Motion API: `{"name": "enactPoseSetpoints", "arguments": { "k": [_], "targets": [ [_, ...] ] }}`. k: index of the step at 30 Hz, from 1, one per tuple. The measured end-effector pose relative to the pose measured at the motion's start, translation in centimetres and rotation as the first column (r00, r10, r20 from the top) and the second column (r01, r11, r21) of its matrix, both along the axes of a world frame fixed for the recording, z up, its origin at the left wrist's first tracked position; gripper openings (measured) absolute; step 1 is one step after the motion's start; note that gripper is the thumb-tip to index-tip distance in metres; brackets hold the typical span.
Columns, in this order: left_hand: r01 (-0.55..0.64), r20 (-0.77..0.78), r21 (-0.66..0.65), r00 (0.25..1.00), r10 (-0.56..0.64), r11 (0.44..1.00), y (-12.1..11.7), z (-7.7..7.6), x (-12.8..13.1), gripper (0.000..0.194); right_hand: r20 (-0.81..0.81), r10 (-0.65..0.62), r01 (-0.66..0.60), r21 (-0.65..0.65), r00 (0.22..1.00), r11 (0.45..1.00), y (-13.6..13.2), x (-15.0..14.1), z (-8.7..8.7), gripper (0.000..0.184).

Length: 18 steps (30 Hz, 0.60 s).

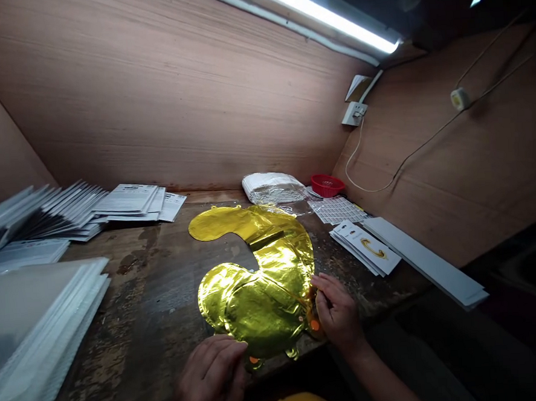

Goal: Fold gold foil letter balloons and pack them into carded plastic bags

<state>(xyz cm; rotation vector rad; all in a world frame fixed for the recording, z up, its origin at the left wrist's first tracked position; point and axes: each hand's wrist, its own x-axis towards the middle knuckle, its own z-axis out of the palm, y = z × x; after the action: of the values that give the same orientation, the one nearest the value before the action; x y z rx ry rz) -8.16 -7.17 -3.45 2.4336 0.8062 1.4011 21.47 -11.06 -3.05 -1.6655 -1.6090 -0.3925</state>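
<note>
A flat, uninflated gold foil balloon [265, 309], curved like a letter C, lies on the worn dark table [141, 287] in front of me. Its shiny skin is creased, and small tabs stick out along the edge. At its lower left edge my left hand [212, 373] is closed, fingers curled and pressed together on the foil rim. My right hand [341, 311] pinches the balloon's right edge between thumb and fingers, where the foil is bunched. The fingertips of both hands are partly hidden.
Stacked white cards [127, 200] line the back left, with clear plastic sleeves [43, 317] nearer. Behind the balloon sit a plastic-wrapped white bundle [274, 187] and a red basket [327, 185]. Printed cards [366, 247] and a long white strip [426, 260] lie right.
</note>
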Motion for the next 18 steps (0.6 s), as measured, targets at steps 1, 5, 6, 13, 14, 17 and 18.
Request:
{"name": "enactPoseSetpoints", "arguments": {
  "k": [1, 5, 6, 13, 14, 17, 18],
  "targets": [
    [0.003, -0.016, 0.008, 1.0, -0.003, 1.0, 0.0, 0.0, 0.1, 0.023, -0.001, -0.004, 0.004, 0.003, 1.0, 1.0, 0.0, 0.0, 0.0, 0.028],
    [-0.011, -0.061, 0.039, 0.998, 0.013, 0.999, 0.3, -0.2, 0.3, 0.022, 0.001, 0.003, -0.003, 0.003, 1.0, 1.0, -0.1, 0.0, 0.1, 0.028],
    [-0.017, -0.067, 0.031, 0.998, 0.019, 0.999, 0.4, -0.2, 0.4, 0.022, 0.0, 0.012, -0.012, -0.004, 1.0, 1.0, -0.1, 0.0, 0.1, 0.028],
    [0.039, -0.175, -0.141, 0.982, -0.064, 0.989, -0.2, 1.2, 0.7, 0.018, -0.01, 0.094, -0.094, -0.166, 0.996, 0.982, 0.0, 0.1, 0.3, 0.035],
    [0.055, -0.192, -0.179, 0.977, -0.089, 0.982, 0.0, 1.6, 0.7, 0.016, -0.001, 0.091, -0.089, -0.217, 0.996, 0.972, 0.1, 0.1, 0.4, 0.036],
    [0.018, -0.281, -0.292, 0.954, -0.104, 0.956, 1.4, 3.4, 1.1, 0.015, 0.035, 0.072, -0.055, -0.344, 0.997, 0.937, 0.1, 0.0, 0.6, 0.036],
    [-0.018, -0.325, -0.321, 0.941, -0.092, 0.947, 2.2, 4.0, 1.3, 0.017, 0.043, 0.071, -0.05, -0.359, 0.997, 0.932, 0.1, 0.0, 0.6, 0.036]
  ]
}}
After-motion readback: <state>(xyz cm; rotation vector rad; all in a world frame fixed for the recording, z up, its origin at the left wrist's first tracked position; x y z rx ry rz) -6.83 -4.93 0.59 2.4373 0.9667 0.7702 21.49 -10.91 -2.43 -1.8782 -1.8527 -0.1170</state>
